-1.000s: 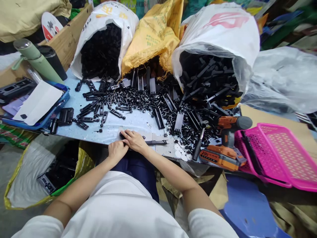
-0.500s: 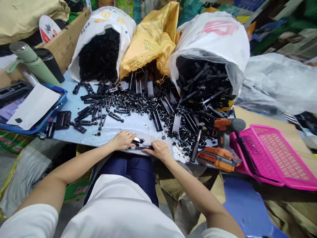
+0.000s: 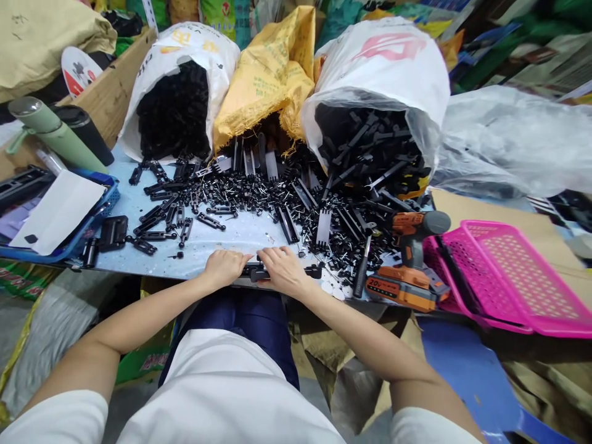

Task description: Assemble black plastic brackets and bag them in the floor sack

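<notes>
At the front edge of the worktable [image 3: 194,264], a long black plastic part [image 3: 314,271] lies crosswise under my fingers. My right hand [image 3: 283,271] is closed over its middle, with its end sticking out to the right. Beside it, my left hand [image 3: 224,269] is closed in a pinch at the left end of the same part. The fingertips of both hands nearly meet, and what lies just beneath them is partly hidden. Beyond my hands spreads a heap of small black pieces and metal pins [image 3: 245,191]. Slotted black strips [image 3: 324,227] lie among them.
An orange cordless drill [image 3: 409,262], a screwdriver-like tool [image 3: 363,268] and a pink basket [image 3: 522,277] stand to the right. Two white sacks [image 3: 383,61] [image 3: 189,43] and a yellow sack [image 3: 263,80] spill black parts at the back. A blue tray [image 3: 108,197] sits left.
My right hand has moved left and over the black part, closer to my left hand. The part now shows to the right of that hand. The whole view has shifted slightly.
</notes>
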### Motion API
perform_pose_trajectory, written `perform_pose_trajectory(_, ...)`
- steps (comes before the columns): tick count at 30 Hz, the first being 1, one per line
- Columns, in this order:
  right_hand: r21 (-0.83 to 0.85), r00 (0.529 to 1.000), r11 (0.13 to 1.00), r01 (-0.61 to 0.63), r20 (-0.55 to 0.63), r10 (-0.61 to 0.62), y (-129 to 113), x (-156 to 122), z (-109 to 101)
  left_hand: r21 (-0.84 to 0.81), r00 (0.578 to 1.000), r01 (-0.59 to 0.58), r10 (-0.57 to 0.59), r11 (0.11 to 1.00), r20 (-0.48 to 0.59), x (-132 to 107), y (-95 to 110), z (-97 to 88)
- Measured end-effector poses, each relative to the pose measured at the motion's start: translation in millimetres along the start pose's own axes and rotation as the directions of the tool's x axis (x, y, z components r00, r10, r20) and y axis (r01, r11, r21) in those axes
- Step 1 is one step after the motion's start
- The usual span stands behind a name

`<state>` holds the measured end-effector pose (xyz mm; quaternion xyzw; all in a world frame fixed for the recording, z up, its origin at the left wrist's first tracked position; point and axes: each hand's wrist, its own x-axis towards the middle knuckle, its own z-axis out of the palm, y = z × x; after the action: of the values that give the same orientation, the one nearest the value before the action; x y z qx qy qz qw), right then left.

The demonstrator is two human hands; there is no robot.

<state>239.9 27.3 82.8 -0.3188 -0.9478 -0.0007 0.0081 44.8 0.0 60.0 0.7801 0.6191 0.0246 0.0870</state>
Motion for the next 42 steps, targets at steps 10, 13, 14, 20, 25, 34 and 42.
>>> perform_pose_trajectory(10,0.082,0.980,0.978,0.193,-0.062,-0.188,9,-4,4,-0.054,0.999,0.008,-0.006,0.998,0.037,-9,1,-4.9)
perform_pose_trajectory(13,0.037,0.994,0.995,0.091,-0.067,-0.088,10,-8,-4,-0.059,0.999,0.031,-0.030,0.998,0.014,-10,5,-11.0)
perform_pose_trajectory(14,0.016,0.997,0.998,0.054,-0.051,-0.053,9,-7,-6,-0.053,0.999,0.042,-0.041,0.998,0.009,-10,6,-13.4)
perform_pose_trajectory(20,-0.047,0.971,0.996,-0.076,0.225,0.085,-8,4,-10,-0.010,0.998,0.052,-0.052,0.999,0.026,-1,7,-17.4)
perform_pose_trajectory(25,-0.104,0.966,0.985,-0.141,0.203,0.160,-11,17,-12,0.041,0.995,0.092,-0.093,0.995,0.024,12,1,-17.7)
perform_pose_trajectory(34,0.048,0.980,0.981,0.187,0.062,-0.190,26,28,-7,0.025,0.997,0.080,-0.080,0.997,0.013,14,-4,-21.0)
perform_pose_trajectory(42,0.242,0.980,0.953,0.185,-0.125,-0.158,38,-34,-34,-0.146,0.934,-0.351,0.335,0.925,-0.124,-28,-14,-34.5)
